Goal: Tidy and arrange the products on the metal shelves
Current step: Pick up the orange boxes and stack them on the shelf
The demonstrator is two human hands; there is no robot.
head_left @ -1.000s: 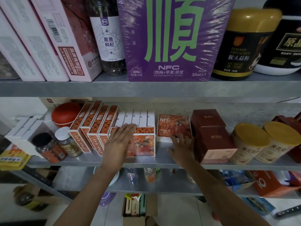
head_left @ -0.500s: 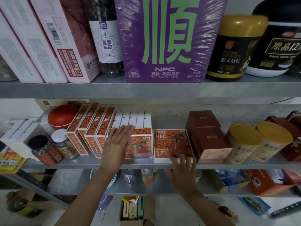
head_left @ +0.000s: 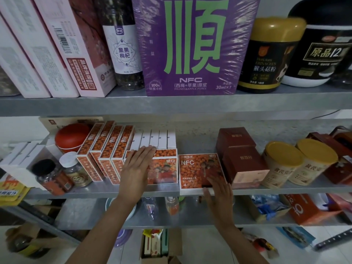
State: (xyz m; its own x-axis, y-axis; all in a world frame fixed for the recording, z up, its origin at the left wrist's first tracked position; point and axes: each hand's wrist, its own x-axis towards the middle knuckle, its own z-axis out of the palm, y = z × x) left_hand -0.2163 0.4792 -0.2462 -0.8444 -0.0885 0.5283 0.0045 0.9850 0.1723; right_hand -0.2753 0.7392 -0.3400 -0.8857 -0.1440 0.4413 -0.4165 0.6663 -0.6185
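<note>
The flat orange carton with white "NFC" letters stood deeper on the grey metal middle shelf one second ago, with a gap between it and the neighbouring orange carton with a family picture. Now it has come forward. Its white lower edge is at the front lip of the shelf, in the lower centre of the frame, and it is just beside the picture carton, so the two faces make nearly one line. I judge that this part of the row is almost arranged and only a small squaring remains.

Your left grip is released. The fingers are straight and together, and they lie flat on the left part of the picture carton, reaching its top edge, as if to steady it.

Your right grip has slid to the lower right corner of the "NFC" carton. Its fingers are spread and nearly straight and they touch the carton's face. It is not clenched. Whether the thumb hooks under the edge, I cannot tell. The dark red cardboard boxes stand close on the right.
</note>
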